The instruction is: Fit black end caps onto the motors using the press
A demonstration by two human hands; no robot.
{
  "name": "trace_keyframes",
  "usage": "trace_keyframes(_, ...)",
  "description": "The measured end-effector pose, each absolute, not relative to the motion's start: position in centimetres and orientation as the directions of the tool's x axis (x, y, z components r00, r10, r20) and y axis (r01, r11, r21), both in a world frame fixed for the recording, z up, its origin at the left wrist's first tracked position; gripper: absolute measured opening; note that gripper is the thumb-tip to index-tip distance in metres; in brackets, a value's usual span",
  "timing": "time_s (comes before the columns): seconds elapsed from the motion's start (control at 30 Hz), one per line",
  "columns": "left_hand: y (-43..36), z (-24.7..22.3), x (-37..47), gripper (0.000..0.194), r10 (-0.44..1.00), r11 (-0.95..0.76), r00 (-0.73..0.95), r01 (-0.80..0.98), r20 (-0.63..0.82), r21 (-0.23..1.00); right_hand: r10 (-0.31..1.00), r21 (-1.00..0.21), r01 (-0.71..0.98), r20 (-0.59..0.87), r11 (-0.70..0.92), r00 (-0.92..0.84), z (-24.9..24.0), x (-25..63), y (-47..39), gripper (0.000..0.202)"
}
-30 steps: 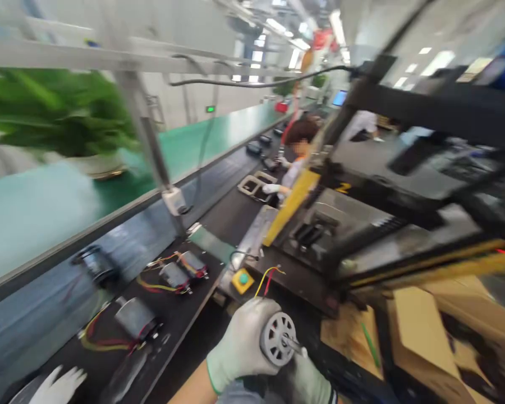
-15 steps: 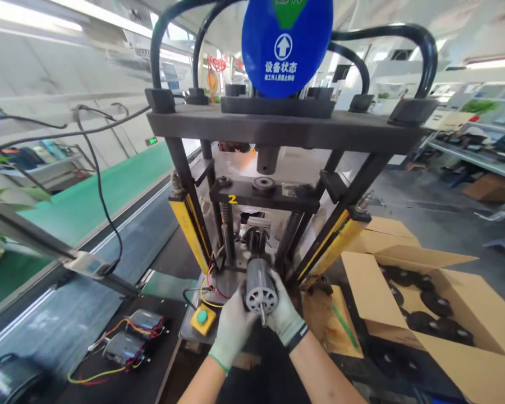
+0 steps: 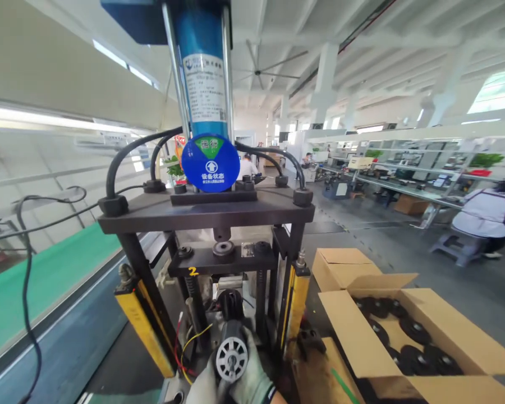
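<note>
A cylindrical electric motor (image 3: pixel 232 354), with a slotted end face and a shaft pointing toward me, is held at the front of the press (image 3: pixel 223 216). My left hand (image 3: pixel 203 386), in a pale glove, grips it from the left and below. My right hand (image 3: pixel 256 375), gloved as well, is closed around its right side. Red and yellow wires (image 3: pixel 189 343) trail on the left. Just behind the motor, between the press columns, sits a black round part (image 3: pixel 230 304). The lower edge of the picture cuts off both hands.
Yellow light-curtain bars (image 3: pixel 145 325) flank the press. An open cardboard box (image 3: pixel 362 342) on the right holds several black round parts (image 3: pixel 416 330). A conveyor (image 3: pixel 79 336) runs along the left. Far right, a person (image 3: pixel 483 213) sits on a stool.
The view has tilted up, so the press, hands and motor appear lower and further left. Both hands still hold the motor. The motors on the left bench have left the view.
</note>
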State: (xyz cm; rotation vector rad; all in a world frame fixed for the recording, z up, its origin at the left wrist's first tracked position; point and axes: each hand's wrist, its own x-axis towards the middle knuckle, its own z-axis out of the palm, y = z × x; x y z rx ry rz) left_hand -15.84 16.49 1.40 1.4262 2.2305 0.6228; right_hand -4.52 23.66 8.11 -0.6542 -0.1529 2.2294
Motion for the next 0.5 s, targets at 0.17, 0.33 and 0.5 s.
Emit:
trace_keyframes(0.17, 17.2, 3.5, -16.4, 0.046, 0.905, 0.397, -0.411, 0.716, -0.113, 0.574, 0.753, -0.263, -0.723, -0.408, -0.639, -0.517, 7.8, -6.2, 24.8, 0.031)
trace_keyframes(0.33, 18.6, 9.4, -15.1, 0.041, 0.887, 0.381, -0.459, 0.659, -0.054, 0.648, 0.753, -0.192, -0.747, -0.361, -0.637, -0.550, 9.6, -6.5, 25.3, 0.029)
trace_keyframes(0.5, 20.5, 10.8, -15.2, 0.040, 0.880, 0.387, -0.470, 0.629, -0.066, 0.674, 0.730, -0.206, -0.725, -0.413, -0.658, -0.545, 10.4, -6.9, 26.7, 0.030)
